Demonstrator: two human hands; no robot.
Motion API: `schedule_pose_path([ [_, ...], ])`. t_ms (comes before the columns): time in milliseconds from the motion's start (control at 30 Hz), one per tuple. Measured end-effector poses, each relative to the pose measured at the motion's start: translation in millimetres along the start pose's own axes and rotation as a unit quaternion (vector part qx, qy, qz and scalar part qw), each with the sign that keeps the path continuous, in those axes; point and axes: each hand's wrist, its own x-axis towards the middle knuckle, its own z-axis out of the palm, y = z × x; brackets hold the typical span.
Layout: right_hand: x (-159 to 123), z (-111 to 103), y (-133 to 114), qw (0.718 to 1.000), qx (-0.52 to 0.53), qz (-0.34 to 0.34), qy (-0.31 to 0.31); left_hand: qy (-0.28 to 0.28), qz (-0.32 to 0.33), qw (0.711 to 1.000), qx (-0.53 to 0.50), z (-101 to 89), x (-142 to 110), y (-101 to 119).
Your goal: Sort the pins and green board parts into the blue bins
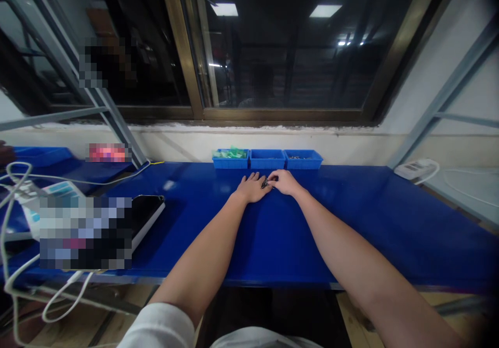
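My left hand (251, 187) lies flat on the blue tabletop (273, 244), palm down with its fingers stretched toward the bins. Beside its thumb is a small dark, partly shiny object (265, 183), too small to identify. My right hand (286, 182) comes in from the right, thumb and fingers pinched at that small object. Part of the object is hidden by the fingers. Both hands are close together, just in front of the row of small bins.
Three blue bins stand against the wall: one with green-and-white packets (234, 153), a middle bin (267, 163), and one with small pieces (302, 158). A dark-screened device (146, 210) and white cables lie left. A white power strip (416, 168) sits right.
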Motion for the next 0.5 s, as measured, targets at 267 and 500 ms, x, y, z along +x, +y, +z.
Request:
schedule_pose_path([
  [267, 2.3, 2.2, 5.0, 0.998, -0.063, -0.014, -0.013, 0.032, 0.021, 0.999, -0.002, -0.4, 0.5, -0.1],
  [500, 3.2, 2.2, 2.6, 0.996, -0.083, -0.032, -0.031, 0.041, 0.014, 0.999, -0.009, 0.0, 2.1, -1.4],
])
